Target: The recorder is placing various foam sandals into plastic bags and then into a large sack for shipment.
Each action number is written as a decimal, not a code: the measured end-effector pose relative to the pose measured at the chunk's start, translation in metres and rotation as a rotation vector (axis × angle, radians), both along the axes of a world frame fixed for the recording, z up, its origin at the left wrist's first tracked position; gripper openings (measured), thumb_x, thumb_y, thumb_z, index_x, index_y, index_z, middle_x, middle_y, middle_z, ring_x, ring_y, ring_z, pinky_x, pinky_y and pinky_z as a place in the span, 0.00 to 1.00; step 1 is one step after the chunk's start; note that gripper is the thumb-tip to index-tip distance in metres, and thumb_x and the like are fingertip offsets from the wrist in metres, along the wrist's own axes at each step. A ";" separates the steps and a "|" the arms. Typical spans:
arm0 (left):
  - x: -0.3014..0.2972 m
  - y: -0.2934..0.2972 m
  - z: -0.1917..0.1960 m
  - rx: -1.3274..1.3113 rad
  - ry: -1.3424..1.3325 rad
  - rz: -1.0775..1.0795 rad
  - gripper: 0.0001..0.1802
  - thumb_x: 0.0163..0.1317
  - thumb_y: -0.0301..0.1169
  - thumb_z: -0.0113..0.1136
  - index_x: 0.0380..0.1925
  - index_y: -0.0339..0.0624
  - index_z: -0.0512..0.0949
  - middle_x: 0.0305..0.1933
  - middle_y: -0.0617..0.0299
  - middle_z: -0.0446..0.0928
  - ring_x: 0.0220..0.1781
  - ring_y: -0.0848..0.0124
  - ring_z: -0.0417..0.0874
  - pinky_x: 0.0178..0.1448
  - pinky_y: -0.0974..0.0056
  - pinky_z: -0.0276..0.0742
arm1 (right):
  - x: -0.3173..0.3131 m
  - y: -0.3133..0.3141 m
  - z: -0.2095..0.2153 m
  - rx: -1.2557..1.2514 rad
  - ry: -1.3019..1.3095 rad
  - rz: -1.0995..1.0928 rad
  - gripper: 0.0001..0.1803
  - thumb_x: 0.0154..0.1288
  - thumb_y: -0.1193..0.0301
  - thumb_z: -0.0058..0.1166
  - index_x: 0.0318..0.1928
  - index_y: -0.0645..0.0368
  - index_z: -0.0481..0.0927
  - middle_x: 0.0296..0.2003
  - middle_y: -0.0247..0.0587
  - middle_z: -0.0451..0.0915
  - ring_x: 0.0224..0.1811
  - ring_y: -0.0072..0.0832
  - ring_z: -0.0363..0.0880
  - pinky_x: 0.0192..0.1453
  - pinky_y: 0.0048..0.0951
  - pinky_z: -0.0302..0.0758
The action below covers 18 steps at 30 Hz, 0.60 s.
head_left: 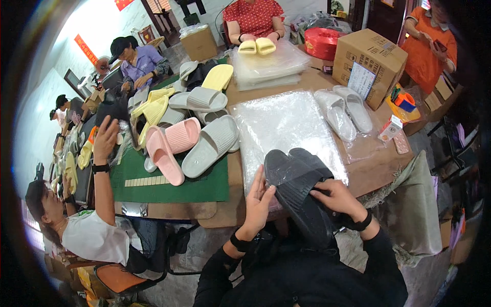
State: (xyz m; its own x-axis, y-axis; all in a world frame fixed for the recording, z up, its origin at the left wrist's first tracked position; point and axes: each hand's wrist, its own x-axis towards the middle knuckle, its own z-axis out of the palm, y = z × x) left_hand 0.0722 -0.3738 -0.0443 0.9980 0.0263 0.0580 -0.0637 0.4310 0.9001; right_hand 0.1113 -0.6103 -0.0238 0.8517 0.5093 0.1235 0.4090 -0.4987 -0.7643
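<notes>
A pair of black slide sandals (pixel 302 192) is held tilted in front of me, soles together side by side, toes pointing away over the table edge. My right hand (pixel 338 198) grips them at the right, its fingers at the strap opening. Beside their left edge is my left hand (pixel 258 202), fingers stretched upward and thumb by the slide's side. Under and beyond the slides lies a stack of clear plastic bags (pixel 291 123). Right of the stack, a pair of light grey slides (pixel 345 113) sits in clear plastic.
Loose pink, grey and yellow slides (pixel 171 146) pile up at left on a green mat (pixel 215 179). A cardboard box (pixel 369 64), red twine roll (pixel 322 43) and tape dispenser (pixel 404 102) stand at right. Across the table, a co-worker handles yellow slides (pixel 257 46); another reaches in from the left.
</notes>
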 end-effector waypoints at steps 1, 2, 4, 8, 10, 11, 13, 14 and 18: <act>0.002 0.000 -0.003 -0.012 0.008 0.024 0.36 0.65 0.17 0.46 0.71 0.34 0.45 0.73 0.48 0.53 0.71 0.66 0.58 0.70 0.66 0.56 | -0.002 0.004 0.000 -0.030 -0.060 -0.022 0.13 0.59 0.66 0.59 0.40 0.62 0.83 0.26 0.51 0.80 0.30 0.44 0.78 0.35 0.37 0.73; 0.004 -0.003 -0.005 -0.031 -0.017 0.101 0.29 0.67 0.18 0.45 0.68 0.29 0.54 0.72 0.48 0.55 0.70 0.68 0.60 0.70 0.68 0.55 | -0.003 0.007 -0.005 -0.078 -0.199 -0.020 0.12 0.59 0.67 0.59 0.39 0.61 0.83 0.24 0.49 0.79 0.28 0.44 0.78 0.34 0.38 0.73; 0.011 -0.004 -0.005 0.020 0.030 0.164 0.27 0.68 0.20 0.44 0.67 0.29 0.56 0.70 0.49 0.59 0.68 0.68 0.63 0.69 0.68 0.57 | -0.007 0.016 -0.014 -0.116 -0.405 -0.055 0.09 0.56 0.69 0.59 0.36 0.59 0.84 0.20 0.45 0.78 0.25 0.42 0.77 0.32 0.39 0.72; 0.020 0.005 -0.017 0.566 -0.040 0.376 0.20 0.68 0.22 0.46 0.60 0.31 0.68 0.53 0.50 0.77 0.51 0.69 0.77 0.54 0.68 0.72 | -0.005 0.011 -0.019 -0.142 -0.482 -0.208 0.09 0.53 0.69 0.60 0.35 0.58 0.84 0.21 0.45 0.77 0.25 0.41 0.77 0.32 0.38 0.72; 0.022 0.004 -0.022 0.934 -0.341 0.458 0.19 0.65 0.20 0.49 0.57 0.35 0.73 0.36 0.50 0.80 0.33 0.65 0.79 0.38 0.64 0.76 | -0.004 0.008 -0.019 -0.177 -0.491 -0.244 0.08 0.53 0.69 0.59 0.34 0.58 0.83 0.20 0.44 0.76 0.25 0.41 0.77 0.32 0.39 0.72; 0.019 0.005 -0.026 0.934 -0.347 0.459 0.19 0.65 0.20 0.49 0.57 0.35 0.73 0.36 0.50 0.80 0.33 0.65 0.79 0.38 0.64 0.76 | -0.004 0.008 -0.018 -0.210 -0.497 -0.268 0.07 0.53 0.69 0.59 0.32 0.58 0.83 0.20 0.44 0.75 0.25 0.41 0.77 0.32 0.39 0.73; 0.016 0.003 -0.029 1.242 -0.526 0.450 0.20 0.60 0.18 0.53 0.54 0.38 0.76 0.35 0.51 0.79 0.34 0.60 0.79 0.39 0.64 0.75 | -0.003 0.008 -0.017 -0.247 -0.505 -0.295 0.06 0.53 0.69 0.59 0.31 0.58 0.82 0.19 0.44 0.75 0.26 0.41 0.77 0.32 0.39 0.73; 0.015 -0.001 -0.027 1.283 -0.514 0.486 0.21 0.56 0.18 0.55 0.52 0.40 0.78 0.42 0.49 0.78 0.39 0.57 0.78 0.44 0.61 0.74 | -0.002 0.009 -0.017 -0.271 -0.534 -0.289 0.07 0.52 0.69 0.59 0.31 0.58 0.82 0.20 0.44 0.75 0.26 0.41 0.77 0.32 0.39 0.72; 0.018 -0.010 -0.016 1.252 -0.493 0.537 0.20 0.58 0.20 0.56 0.52 0.44 0.78 0.60 0.43 0.68 0.55 0.50 0.73 0.57 0.54 0.69 | 0.006 0.020 -0.021 -0.316 -0.589 -0.308 0.10 0.52 0.70 0.59 0.36 0.57 0.81 0.22 0.43 0.76 0.28 0.41 0.77 0.34 0.39 0.72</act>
